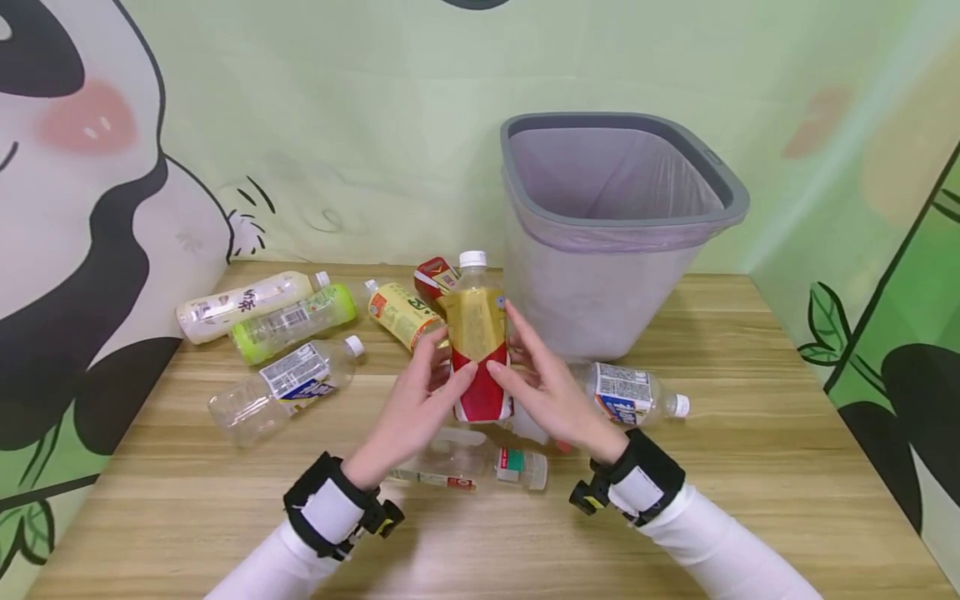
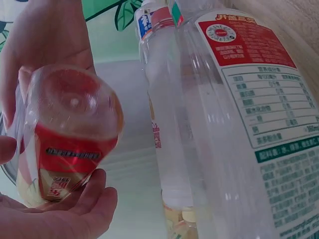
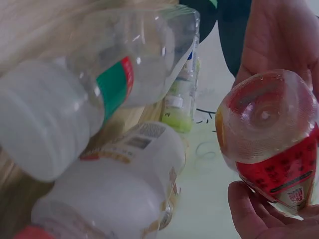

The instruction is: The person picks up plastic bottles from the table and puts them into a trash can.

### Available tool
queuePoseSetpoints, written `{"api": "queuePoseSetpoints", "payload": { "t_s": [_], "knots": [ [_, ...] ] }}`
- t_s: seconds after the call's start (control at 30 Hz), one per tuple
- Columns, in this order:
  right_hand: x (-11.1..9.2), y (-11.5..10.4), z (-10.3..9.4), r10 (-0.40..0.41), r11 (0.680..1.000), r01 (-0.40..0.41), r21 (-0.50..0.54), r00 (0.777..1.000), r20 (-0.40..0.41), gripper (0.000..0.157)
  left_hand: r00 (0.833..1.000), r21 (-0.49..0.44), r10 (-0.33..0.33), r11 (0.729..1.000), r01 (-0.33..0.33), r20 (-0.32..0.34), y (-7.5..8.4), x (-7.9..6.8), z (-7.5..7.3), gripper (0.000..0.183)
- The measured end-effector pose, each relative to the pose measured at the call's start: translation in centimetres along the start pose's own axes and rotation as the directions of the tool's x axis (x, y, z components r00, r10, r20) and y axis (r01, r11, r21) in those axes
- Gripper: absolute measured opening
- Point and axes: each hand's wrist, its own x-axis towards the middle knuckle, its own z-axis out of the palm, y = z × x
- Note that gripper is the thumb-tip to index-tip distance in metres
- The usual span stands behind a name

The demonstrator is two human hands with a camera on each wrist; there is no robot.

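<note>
Both hands hold a plastic bottle [image 1: 478, 329] upright above the table, one at each side. It has a white cap and a gold and red label. My left hand [image 1: 412, 408] grips its left side, thumb on the red part. From the right, my right hand [image 1: 558, 400] grips it too, the thumb tip close to the other. The left wrist view shows the clear base of the bottle [image 2: 75, 102] and the fingers around it. Beneath the hands lies a large clear bottle [image 1: 457, 454] with a green and red neck band, beside a whitish bottle [image 3: 114, 184] partly hidden in the head view.
A grey bin [image 1: 607, 283] with a liner stands at the back right. Several bottles lie on the left, among them a green-ended bottle [image 1: 292, 323] and a blue-labelled bottle [image 1: 288, 387]. A yellow-labelled bottle [image 1: 401, 312] and a red package [image 1: 435, 279] lie behind the hands; another bottle [image 1: 626, 393] lies right.
</note>
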Motion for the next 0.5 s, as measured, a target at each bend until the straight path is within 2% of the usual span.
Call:
{"api": "queuePoseSetpoints", "payload": {
  "t_s": [0.13, 0.3, 0.5],
  "knots": [
    [0.0, 0.1, -0.1, 0.000, 1.000, -0.001, 0.010, 1.000, 0.021, 0.076, 1.000, 0.064, 0.018, 0.998, -0.019, 0.016, -1.4, 0.2, 0.3, 0.055],
    [-0.1, 0.2, -0.6, -0.017, 0.996, 0.017, -0.092, 1.000, 0.009, 0.083, 0.999, 0.117, 0.029, 0.993, -0.033, 0.041, -2.2, 0.1, 0.3, 0.054],
    [0.0, 0.3, -1.2, -0.089, 0.979, 0.095, -0.181, 0.995, 0.042, 0.086, 0.999, 0.216, 0.040, 0.975, -0.047, 0.036, -2.3, 0.0, 0.0, 0.050]
  ]
}}
